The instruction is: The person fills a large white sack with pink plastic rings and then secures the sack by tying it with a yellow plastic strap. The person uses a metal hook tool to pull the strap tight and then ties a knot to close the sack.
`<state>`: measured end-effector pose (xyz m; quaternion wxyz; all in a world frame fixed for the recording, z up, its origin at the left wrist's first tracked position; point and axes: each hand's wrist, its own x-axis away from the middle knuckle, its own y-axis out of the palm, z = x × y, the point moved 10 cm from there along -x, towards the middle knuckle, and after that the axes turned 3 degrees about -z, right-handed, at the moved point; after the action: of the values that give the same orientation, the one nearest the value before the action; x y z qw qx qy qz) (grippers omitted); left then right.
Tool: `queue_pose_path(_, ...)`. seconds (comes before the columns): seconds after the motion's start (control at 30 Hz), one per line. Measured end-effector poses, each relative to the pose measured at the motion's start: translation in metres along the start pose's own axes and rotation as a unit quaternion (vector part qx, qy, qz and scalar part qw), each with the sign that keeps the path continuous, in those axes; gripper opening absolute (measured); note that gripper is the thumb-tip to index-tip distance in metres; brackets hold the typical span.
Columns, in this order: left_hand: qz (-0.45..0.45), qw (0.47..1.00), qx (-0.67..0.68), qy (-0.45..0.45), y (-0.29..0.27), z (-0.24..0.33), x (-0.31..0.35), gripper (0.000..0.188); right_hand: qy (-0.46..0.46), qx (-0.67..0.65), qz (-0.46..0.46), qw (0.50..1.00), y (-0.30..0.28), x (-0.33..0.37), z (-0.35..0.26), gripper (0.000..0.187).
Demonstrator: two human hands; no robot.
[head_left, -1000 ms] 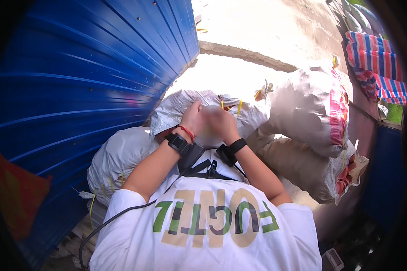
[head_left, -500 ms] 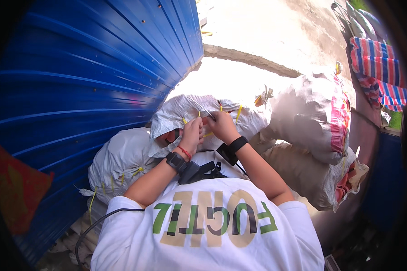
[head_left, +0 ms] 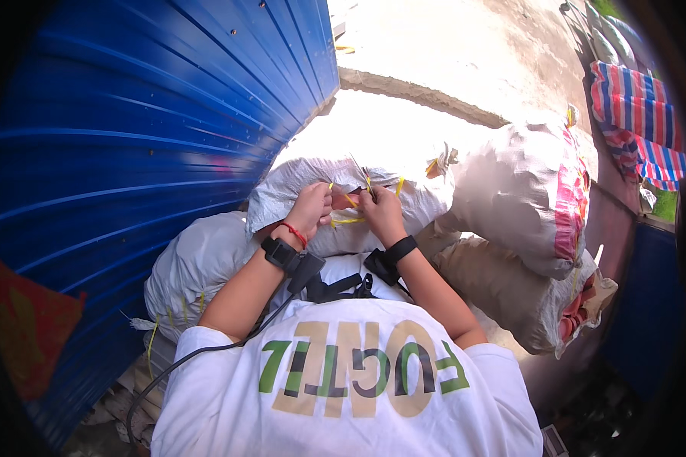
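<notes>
Head view: beneath both grips, a white woven sack [head_left: 343, 238] is lying; the left hand [head_left: 312, 207] and right hand [head_left: 383, 213] are now spreading wider apart, baring yellow lacing [head_left: 349, 222] between them, the left seemingly pinching it tightly, the right closing around a thin rod [head_left: 356, 163].

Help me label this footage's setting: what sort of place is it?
Probably an outdoor storage or work yard: stuffed white woven sacks, a blue ribbed metal wall and sunlit concrete-looking ground.
</notes>
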<state>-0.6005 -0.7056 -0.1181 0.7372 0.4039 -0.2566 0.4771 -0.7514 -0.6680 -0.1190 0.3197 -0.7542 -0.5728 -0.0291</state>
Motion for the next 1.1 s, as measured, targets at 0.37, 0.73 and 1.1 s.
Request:
queue_pose_path(0.37,0.090,0.941,-0.294,0.139,-0.017,0.010,-0.014,0.023,0.055,-0.093,-0.037,0.993,0.001,-0.017,0.008,0.027)
queue_pose_path(0.73,0.061,0.914,-0.359,0.178,0.002,0.022,-0.015,0.024,0.103,-0.179,-0.064,0.976,0.006,-0.022,0.011,0.022)
queue_pose_path(1.1,0.096,0.955,-0.225,0.164,-0.014,0.001,-0.045,0.023,-0.146,0.113,-0.036,0.982,0.000,0.008,-0.042,0.014)
